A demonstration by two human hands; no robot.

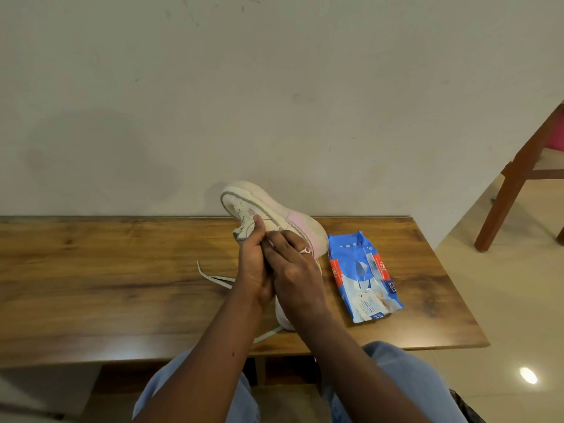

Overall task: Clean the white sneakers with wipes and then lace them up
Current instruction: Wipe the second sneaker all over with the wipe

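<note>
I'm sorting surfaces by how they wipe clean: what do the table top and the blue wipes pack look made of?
Table top: wood or wood-look laminate, brown grain and knots, slight sheen. Wipes pack: thin glossy plastic film, crinkled and reflecting light.

Soft, even indoor light fills the frame, moderately bright, with no hard shadows. Off the near right corner of the surface [91, 270], a small round glare spot [528, 375] burns out on the glossy floor tiles [503, 285]. A pale sheen runs along the surface's near edge, and a faint broad shadow smudges the wall [274, 87] above its left half. The white sneaker [274, 209] and the lace [213, 279] keep their detail. The wide lens bows the surface's far edge and tilts the chair leg [506, 193] to its right. The forearms [213, 361] below the surface look slightly soft.
</note>
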